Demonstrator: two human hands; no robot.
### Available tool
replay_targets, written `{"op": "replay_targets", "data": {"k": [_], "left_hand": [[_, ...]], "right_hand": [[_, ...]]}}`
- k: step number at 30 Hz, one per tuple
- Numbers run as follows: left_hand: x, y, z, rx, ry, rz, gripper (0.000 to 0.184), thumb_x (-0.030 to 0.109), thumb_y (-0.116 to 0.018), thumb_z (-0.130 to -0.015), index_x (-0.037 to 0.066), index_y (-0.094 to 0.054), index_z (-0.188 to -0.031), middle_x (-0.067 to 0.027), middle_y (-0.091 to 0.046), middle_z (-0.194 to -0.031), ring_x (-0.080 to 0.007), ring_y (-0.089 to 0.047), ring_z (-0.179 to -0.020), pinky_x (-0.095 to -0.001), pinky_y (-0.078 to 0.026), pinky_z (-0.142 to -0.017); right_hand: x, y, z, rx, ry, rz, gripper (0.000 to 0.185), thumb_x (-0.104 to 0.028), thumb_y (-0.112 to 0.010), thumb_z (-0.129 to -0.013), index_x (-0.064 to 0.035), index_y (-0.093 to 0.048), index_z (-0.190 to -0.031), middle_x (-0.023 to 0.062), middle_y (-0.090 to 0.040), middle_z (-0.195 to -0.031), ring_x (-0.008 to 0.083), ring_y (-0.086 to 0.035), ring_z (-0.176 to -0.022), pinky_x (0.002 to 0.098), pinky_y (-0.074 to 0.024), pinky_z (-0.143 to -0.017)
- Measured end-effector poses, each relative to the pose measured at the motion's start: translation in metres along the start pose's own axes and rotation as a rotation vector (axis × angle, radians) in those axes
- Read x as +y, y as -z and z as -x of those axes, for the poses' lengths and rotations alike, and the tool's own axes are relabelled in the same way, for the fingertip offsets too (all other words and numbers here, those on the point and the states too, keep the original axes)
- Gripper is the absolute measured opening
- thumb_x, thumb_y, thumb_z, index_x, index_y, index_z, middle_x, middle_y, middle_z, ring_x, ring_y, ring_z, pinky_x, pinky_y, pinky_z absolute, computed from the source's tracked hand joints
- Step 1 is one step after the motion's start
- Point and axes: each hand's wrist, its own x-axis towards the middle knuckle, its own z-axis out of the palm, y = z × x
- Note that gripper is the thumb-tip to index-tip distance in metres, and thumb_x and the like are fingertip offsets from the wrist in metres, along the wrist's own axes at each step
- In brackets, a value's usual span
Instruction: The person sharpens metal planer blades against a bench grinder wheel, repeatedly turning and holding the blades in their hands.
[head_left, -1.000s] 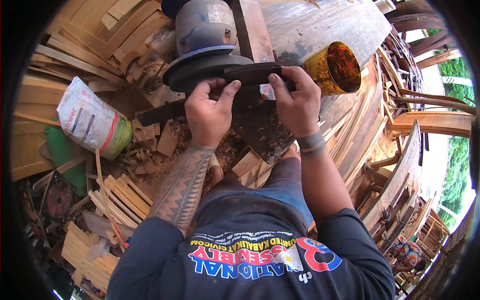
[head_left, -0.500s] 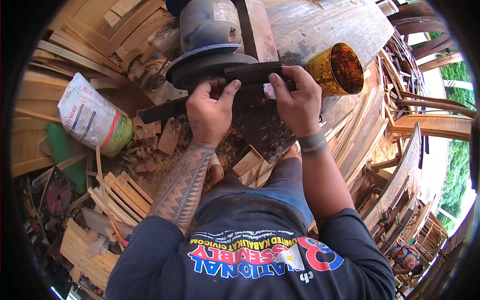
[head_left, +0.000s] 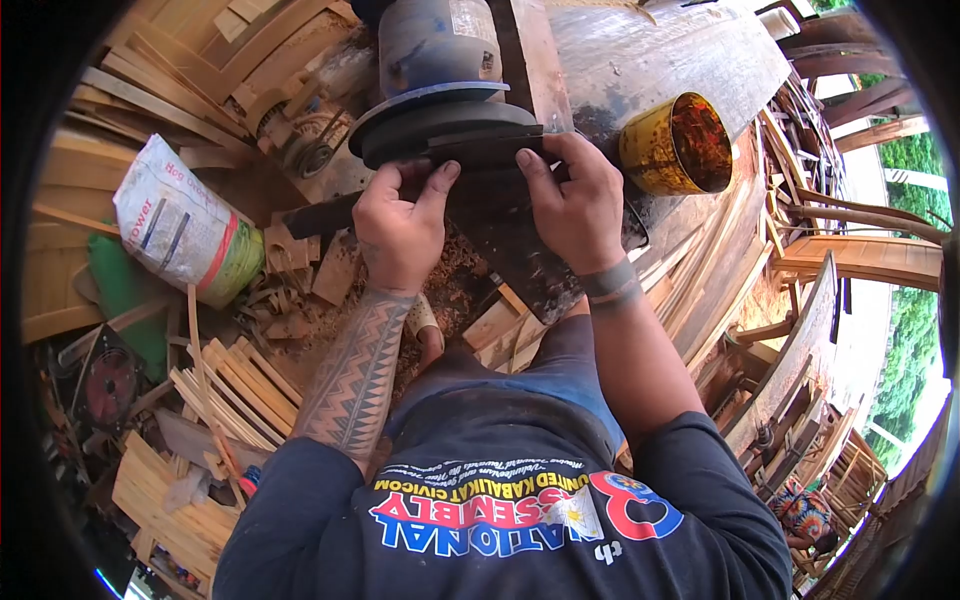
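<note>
A dark, flat, narrow piece (head_left: 490, 146) spans the gap between my two hands, its material hard to make out. My left hand (head_left: 400, 225) pinches its left end between thumb and fingers. At the other end, my right hand (head_left: 578, 205) grips it, thumb on the near side. Just beyond it stands a dark round grinding disc (head_left: 405, 135), mounted on a dusty blue-grey motor (head_left: 437, 50). The piece overlaps the disc's lower right part in view; whether they touch, I cannot tell. Beneath my hands lies a dark plate (head_left: 530, 255).
Right of the disc, a yellow can (head_left: 655, 150) rests on the worn bench (head_left: 640, 60). A white sack (head_left: 180, 215) leans at the left, near wood strips (head_left: 250, 390) and shavings. More long boards (head_left: 700, 270) lie on the right. Another person (head_left: 805, 510) is at the far right.
Both hands and the dark piece have shifted slightly left relative to the disc. The view has moved a little, putting the motor and disc farther right. Both hands keep their grip.
</note>
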Motion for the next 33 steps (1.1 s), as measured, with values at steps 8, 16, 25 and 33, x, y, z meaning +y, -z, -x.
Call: {"op": "replay_targets", "data": {"k": [8,16,25,33], "left_hand": [[0.000,0.011,-0.003,0.013,0.008,0.002,0.033,0.026,-0.091,-0.093,-0.004,-0.078,-0.100,-0.0169,-0.081,-0.091,-0.0219,-0.076,-0.079,-0.0361,-0.059,-0.077],[-0.011,0.020,-0.004,0.023,-0.043,0.001,0.037,0.028,-0.090,-0.096,-0.006,-0.077,-0.104,-0.0089,-0.079,-0.090,-0.0116,-0.067,-0.078,-0.0288,-0.055,-0.075],[-0.020,0.025,-0.006,0.029,-0.043,0.037,0.037,0.028,-0.090,-0.096,-0.005,-0.076,-0.103,-0.0070,-0.078,-0.088,-0.0108,-0.066,-0.078,-0.0278,-0.054,-0.074],[0.003,0.019,-0.006,0.011,-0.065,-0.031,0.036,0.029,-0.091,-0.094,-0.004,-0.077,-0.101,-0.0086,-0.078,-0.087,-0.0135,-0.068,-0.078,-0.0301,-0.056,-0.076]], "right_hand": [[-0.004,-0.010,0.002,-0.006,0.027,-0.022,0.023,-0.017,-0.081,-0.093,-0.0005,-0.072,-0.105,0.0192,-0.074,-0.097,0.0410,-0.072,-0.087,0.0473,-0.0581,-0.077],[-0.013,-0.016,0.003,-0.024,0.021,0.004,0.024,-0.018,-0.081,-0.093,-0.0007,-0.071,-0.106,0.0198,-0.074,-0.099,0.0416,-0.072,-0.092,0.0480,-0.0577,-0.081],[-0.017,-0.021,0.004,-0.043,0.025,-0.007,0.022,-0.016,-0.080,-0.093,-0.0006,-0.070,-0.105,0.0199,-0.074,-0.098,0.0417,-0.072,-0.090,0.0479,-0.0572,-0.079],[-0.011,-0.011,0.002,0.003,0.021,0.005,0.022,-0.017,-0.081,-0.093,-0.0004,-0.071,-0.103,0.0194,-0.073,-0.092,0.0408,-0.071,-0.084,0.0474,-0.0569,-0.075]]}}
